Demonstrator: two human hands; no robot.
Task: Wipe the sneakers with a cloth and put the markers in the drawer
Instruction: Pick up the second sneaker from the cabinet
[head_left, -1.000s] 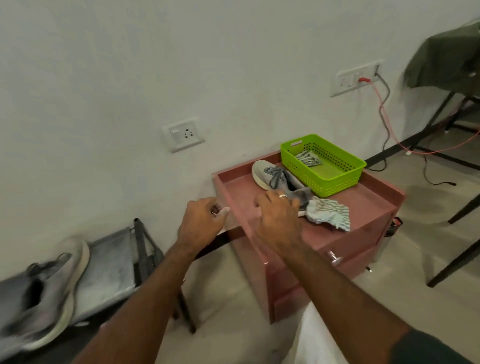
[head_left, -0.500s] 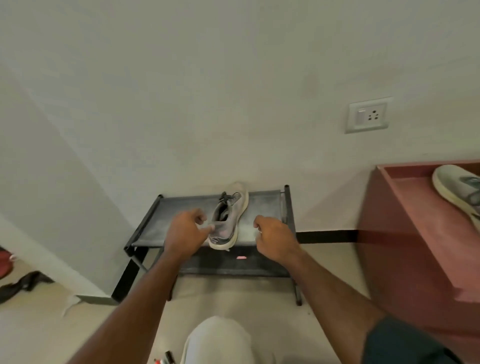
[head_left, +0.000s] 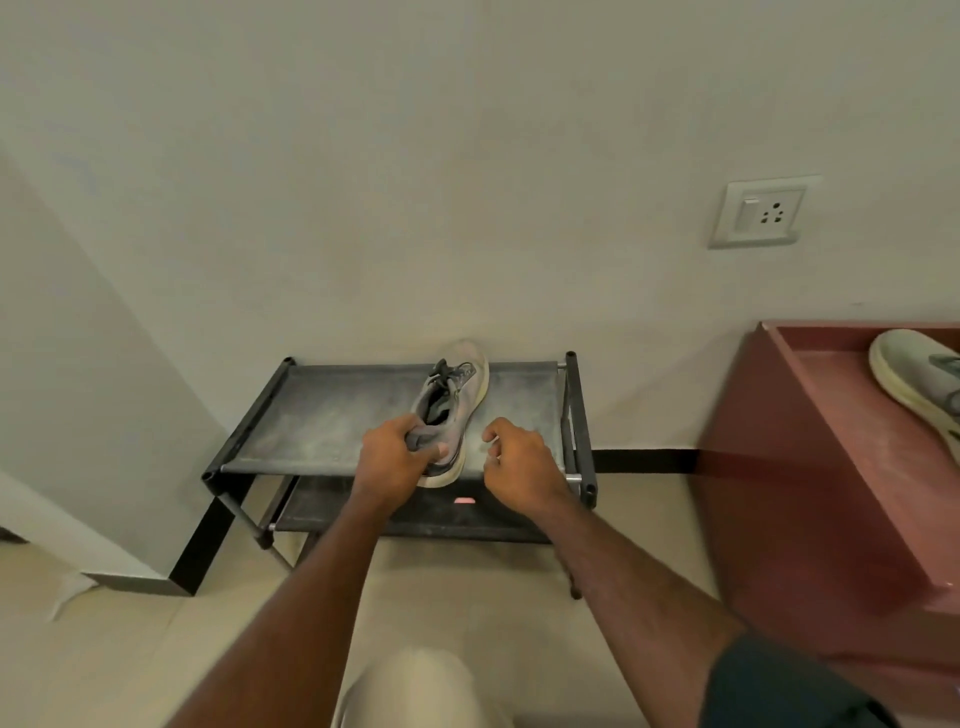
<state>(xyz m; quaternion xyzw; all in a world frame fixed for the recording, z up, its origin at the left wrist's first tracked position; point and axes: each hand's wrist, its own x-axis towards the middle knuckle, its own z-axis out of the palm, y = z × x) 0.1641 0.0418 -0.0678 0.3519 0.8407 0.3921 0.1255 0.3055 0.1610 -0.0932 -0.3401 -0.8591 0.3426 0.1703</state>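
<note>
A grey sneaker (head_left: 457, 395) with a pale sole lies on the top shelf of a low black shoe rack (head_left: 322, 415), toe toward the wall. My left hand (head_left: 392, 460) grips its heel collar. Just right of the heel, my right hand (head_left: 519, 462) hovers with fingers curled and nothing in it. A second sneaker (head_left: 909, 379) lies on the red cabinet (head_left: 831, 441) at the right edge, partly cut off. No cloth, markers or drawer appear in this view.
The rack stands against a white wall, with a lower shelf holding a small pink object (head_left: 464, 501). A wall socket (head_left: 761, 213) sits above and right. My knee (head_left: 415, 686) is at the bottom centre. A wall corner juts out on the left.
The view swung left from the red cabinet to the shoe rack. My left hand closed on the grey sneaker's heel; my right hand left the cabinet top and came beside it.
</note>
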